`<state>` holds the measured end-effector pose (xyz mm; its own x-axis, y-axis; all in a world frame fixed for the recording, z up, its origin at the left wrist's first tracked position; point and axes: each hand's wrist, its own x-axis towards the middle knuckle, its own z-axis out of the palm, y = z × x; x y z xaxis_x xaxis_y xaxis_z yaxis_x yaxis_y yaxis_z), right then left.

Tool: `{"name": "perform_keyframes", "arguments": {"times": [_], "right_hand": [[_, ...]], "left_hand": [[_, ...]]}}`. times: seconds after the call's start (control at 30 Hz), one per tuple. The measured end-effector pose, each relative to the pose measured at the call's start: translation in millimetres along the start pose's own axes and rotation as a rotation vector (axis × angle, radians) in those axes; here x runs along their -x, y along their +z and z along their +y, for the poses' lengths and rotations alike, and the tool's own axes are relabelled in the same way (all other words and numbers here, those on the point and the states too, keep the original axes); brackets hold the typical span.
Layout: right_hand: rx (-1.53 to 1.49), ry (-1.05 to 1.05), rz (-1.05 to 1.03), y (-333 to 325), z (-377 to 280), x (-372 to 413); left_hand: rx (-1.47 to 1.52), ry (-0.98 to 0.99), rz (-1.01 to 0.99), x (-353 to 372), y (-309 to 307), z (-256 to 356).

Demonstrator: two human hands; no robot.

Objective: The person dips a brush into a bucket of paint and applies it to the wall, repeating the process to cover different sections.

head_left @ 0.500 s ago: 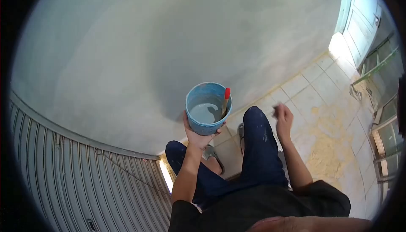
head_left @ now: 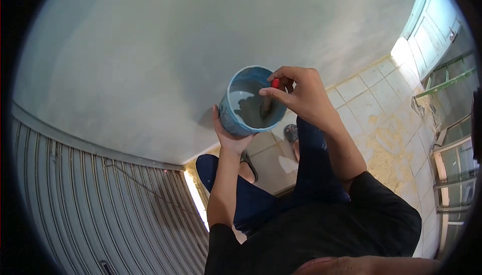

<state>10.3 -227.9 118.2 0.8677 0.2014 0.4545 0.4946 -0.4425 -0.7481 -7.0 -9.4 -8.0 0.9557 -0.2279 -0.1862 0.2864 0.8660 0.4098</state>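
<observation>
A blue bucket point(head_left: 231, 119) with grey liquid inside is tilted in front of me. My left hand point(head_left: 233, 139) supports it from below, its thumb up the left side and its other fingers partly hidden under the base. A brush point(head_left: 266, 105) with a red-tipped handle point(head_left: 275, 83) stands in the liquid against the bucket's right side. Over the right rim, my right hand point(head_left: 301, 92) has its fingers curled around the red tip, with the thumb beside it. The bristles are hidden in the liquid.
A pale grey wall point(head_left: 125, 64) curves ahead. Ribbed metal shutter point(head_left: 100, 194) is at the left. Tiled floor point(head_left: 361, 104) with yellowish stains lies right, near a light blue door point(head_left: 434, 29), a green metal frame point(head_left: 447, 83) and framed panels point(head_left: 449, 174).
My right hand has moved from beside my knee up and left to the brush handle and closed on it. The bucket is raised slightly and tilted more.
</observation>
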Motion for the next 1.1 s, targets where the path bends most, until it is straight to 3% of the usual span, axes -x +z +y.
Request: {"name": "perform_keyframes", "arguments": {"times": [0.17,0.23,0.47,0.6,0.67,0.7,0.73,0.8,0.9,1.03,1.1], "right_hand": [[0.271,-0.044,-0.142,39,-25,-8],[0.362,-0.098,-0.177,51,-28,-10],[0.274,-0.309,-0.175,47,-26,-7],[0.206,-0.391,-0.138,32,-18,-8],[0.173,-0.456,-0.117,30,-8,-11],[0.224,-0.514,-0.128,32,-2,-11],[0.275,-0.574,-0.140,35,3,-11],[0.310,-0.595,-0.104,44,8,-8],[0.336,-0.646,-0.078,56,6,-6],[0.228,-0.689,-0.130,65,1,-2],[0.205,-0.684,-0.203,61,-5,-2]], "left_hand": [[0.042,0.105,0.042,11,-33,23],[0.066,0.188,-0.191,10,-48,28],[0.263,0.316,-0.285,4,-53,29],[0.320,0.260,-0.211,-7,-72,32],[0.246,0.200,-0.324,-14,-75,34],[0.059,0.289,-0.168,-15,-75,30],[0.059,0.281,-0.164,-15,-74,28],[0.033,0.191,0.086,-13,-72,25],[0.086,0.217,-0.053,-16,-78,18],[0.110,0.162,-0.040,-10,-68,20],[0.015,0.303,-0.140,3,-52,13]]}}
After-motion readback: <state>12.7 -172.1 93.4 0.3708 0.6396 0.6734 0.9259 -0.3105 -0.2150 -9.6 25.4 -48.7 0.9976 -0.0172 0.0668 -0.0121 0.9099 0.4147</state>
